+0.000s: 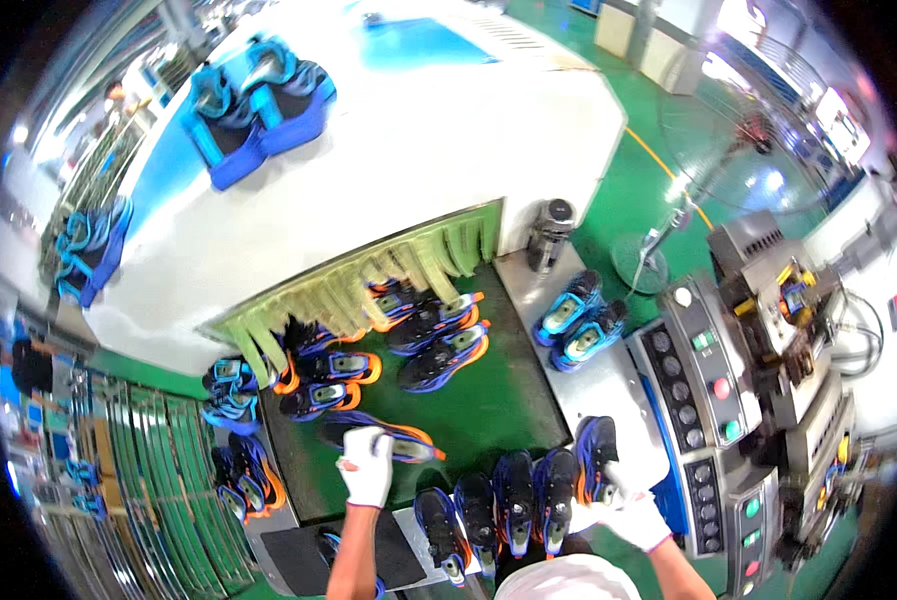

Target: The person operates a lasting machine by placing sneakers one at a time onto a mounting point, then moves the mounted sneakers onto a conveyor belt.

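Note:
My left hand (366,468), in a white glove, is closed on a dark sneaker (408,442) with an orange-edged sole, which lies on its side on the green conveyor belt (508,400). Its fingertips are partly hidden against the shoe. My right hand (632,514), also gloved, has its fingers at the heel of a black and blue sneaker (595,450) standing on the metal ledge at the right. Several more sneakers (514,500) stand in a row along the belt's near end, between my hands. Farther up the belt lie other dark and orange sneakers (438,360) on their sides.
Fabric strips (358,290) hang across the opening of a large white machine (418,150). Bright blue shoes (258,110) sit on top; another pair (580,320) stands beside a dark bottle (550,235). A control panel (703,370) is at right, a wire rack (158,480) at left.

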`<state>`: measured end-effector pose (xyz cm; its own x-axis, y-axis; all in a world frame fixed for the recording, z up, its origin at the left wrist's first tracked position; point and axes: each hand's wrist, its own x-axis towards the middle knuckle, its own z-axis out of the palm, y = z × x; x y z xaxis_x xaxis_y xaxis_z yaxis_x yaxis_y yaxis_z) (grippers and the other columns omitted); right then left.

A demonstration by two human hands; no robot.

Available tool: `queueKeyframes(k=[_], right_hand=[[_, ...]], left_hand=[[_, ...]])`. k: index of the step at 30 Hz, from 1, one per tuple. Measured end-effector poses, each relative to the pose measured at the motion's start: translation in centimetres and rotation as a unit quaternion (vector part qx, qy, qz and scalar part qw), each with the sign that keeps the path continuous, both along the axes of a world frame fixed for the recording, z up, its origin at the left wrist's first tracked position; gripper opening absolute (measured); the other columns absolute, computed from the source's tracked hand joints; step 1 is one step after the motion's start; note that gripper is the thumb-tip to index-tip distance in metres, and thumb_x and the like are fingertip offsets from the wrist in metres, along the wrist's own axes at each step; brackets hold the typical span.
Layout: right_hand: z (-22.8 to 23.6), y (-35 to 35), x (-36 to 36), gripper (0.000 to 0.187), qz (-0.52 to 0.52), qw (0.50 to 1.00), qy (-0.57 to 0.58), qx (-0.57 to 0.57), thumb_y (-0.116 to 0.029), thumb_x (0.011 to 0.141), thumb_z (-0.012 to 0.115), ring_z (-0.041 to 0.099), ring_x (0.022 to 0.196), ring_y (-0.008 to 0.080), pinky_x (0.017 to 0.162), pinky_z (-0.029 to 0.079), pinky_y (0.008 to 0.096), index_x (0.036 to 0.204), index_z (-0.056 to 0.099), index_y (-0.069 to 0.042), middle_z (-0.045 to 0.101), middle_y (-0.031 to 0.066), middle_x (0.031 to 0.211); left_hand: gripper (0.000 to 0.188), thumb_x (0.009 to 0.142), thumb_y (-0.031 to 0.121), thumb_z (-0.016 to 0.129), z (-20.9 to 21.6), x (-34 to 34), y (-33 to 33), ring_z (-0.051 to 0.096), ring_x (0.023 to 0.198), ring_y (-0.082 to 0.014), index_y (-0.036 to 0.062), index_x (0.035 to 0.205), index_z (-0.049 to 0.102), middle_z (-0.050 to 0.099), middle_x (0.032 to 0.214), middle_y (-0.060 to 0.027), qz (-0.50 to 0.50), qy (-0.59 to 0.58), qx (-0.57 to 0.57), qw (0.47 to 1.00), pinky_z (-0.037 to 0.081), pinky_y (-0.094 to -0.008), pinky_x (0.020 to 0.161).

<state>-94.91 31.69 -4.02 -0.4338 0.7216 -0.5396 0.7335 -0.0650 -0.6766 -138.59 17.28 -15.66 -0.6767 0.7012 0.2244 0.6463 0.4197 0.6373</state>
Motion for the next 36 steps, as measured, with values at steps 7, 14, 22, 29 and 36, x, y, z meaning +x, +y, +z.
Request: queueKeyframes(k=[7,14,22,29,36], right_hand=[[-9.6,-2.4,0.9,0.07,0.084,0.902,-0.043,0.421,-0.024,0.086,0.068,0.049,0.134,0.0494,0.119,0.035,0.0517,0.141,0.044,0.013,0.051,0.033,0.142],[7.5,-8.6,23.4,0.043,-0.523,0.812,0.254,0.049,-0.017,0.084,0.083,0.069,0.085,0.0194,0.078,0.056,0.032,0.119,0.064,0.001,0.072,0.0087,0.102],[6.3,-20.4,38.5,0.04,-0.733,0.408,0.513,0.181,0.002,0.088,0.068,0.071,0.095,0.0217,0.086,0.06,0.0369,0.127,0.061,0.001,0.071,0.0101,0.111],[4.0,-23.9,42.2,0.064,-0.828,0.268,0.442,0.22,0.003,0.082,0.068,0.069,0.099,0.0245,0.09,0.059,0.04,0.143,0.048,0.0,0.068,0.0101,0.114],[6.1,-23.6,43.1,0.041,-0.857,0.325,0.363,0.165,0.005,0.088,0.067,0.056,0.078,0.0123,0.064,0.048,0.0268,0.125,0.055,-0.008,0.054,-0.0002,0.096]], left_hand=[[0.018,0.085,0.011,0.079,10.9,28.1,12.3,0.069,0.102,-0.0318,0.0057,0.102,0.074,0.072,0.107,-0.0136,-0.461,-0.13,0.045,0.877,0.056,-0.0408,0.091],[0.058,0.085,0.0,0.074,23.2,50.4,17.7,0.067,0.116,-0.03,-0.0014,0.14,0.053,0.057,0.141,-0.0215,-0.776,-0.051,0.196,0.597,0.055,-0.0408,0.098],[0.053,0.103,0.009,0.057,19.1,78.0,22.7,0.057,0.133,-0.0279,-0.0007,0.152,0.039,0.052,0.147,-0.0193,-0.742,-0.322,0.001,0.589,0.044,-0.0385,0.112],[0.088,0.097,0.041,0.062,10.8,101.8,27.8,0.043,0.142,-0.045,-0.0054,0.159,0.02,0.034,0.159,-0.0322,-0.663,-0.071,-0.118,0.736,0.034,-0.0457,0.119],[0.083,0.094,0.028,0.062,5.5,104.9,32.8,0.056,0.128,-0.0443,-0.0041,0.158,0.019,0.051,0.144,-0.0305,-0.659,-0.007,-0.141,0.739,0.045,-0.0472,0.109]])
